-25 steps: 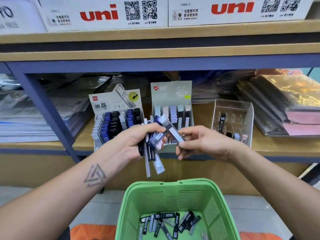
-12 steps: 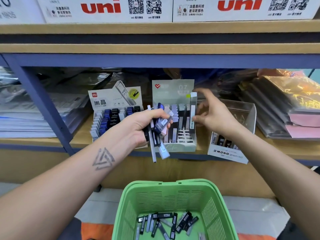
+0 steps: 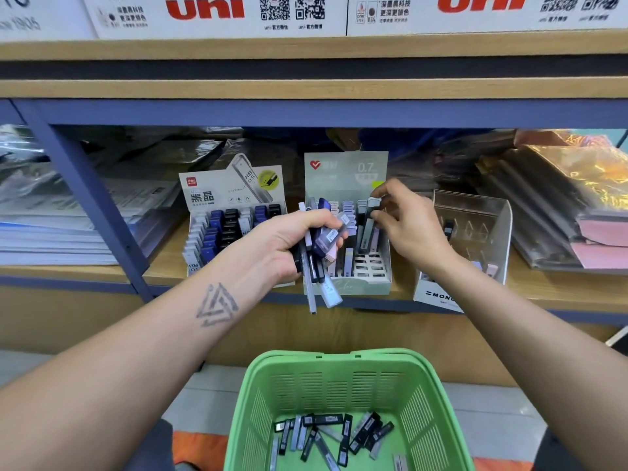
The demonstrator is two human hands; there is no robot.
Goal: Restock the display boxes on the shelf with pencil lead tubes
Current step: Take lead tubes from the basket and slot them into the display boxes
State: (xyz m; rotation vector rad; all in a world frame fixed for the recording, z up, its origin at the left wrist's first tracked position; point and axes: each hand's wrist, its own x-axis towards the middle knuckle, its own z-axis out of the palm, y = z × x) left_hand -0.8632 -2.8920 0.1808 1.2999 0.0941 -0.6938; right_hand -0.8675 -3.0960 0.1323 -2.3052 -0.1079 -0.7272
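Observation:
My left hand [image 3: 289, 243] grips a mixed bundle of pencil lead tubes [image 3: 321, 253] in front of the shelf, their ends sticking out below my fist. My right hand [image 3: 404, 226] pinches the top of a single grey tube [image 3: 368, 229] that stands in the right column of the pale green 0.7 display box [image 3: 346, 171]. To its left stands a white HB 0.5 display box [image 3: 217, 195] with blue, black and white tubes. To the right is a clear Mono display box [image 3: 475, 212] holding a few tubes.
A green plastic basket [image 3: 339, 368] sits below my hands with several loose tubes on its bottom. Plastic-wrapped paper stacks [image 3: 68, 215] lie left on the shelf, and wrapped folders [image 3: 560, 205] at the right. White uni cartons [image 3: 217, 11] line the shelf above.
My right hand took one tube from the bundle, carried it up to the 0.7 box and now lowers it into the right column. My left hand stays put with the bundle.

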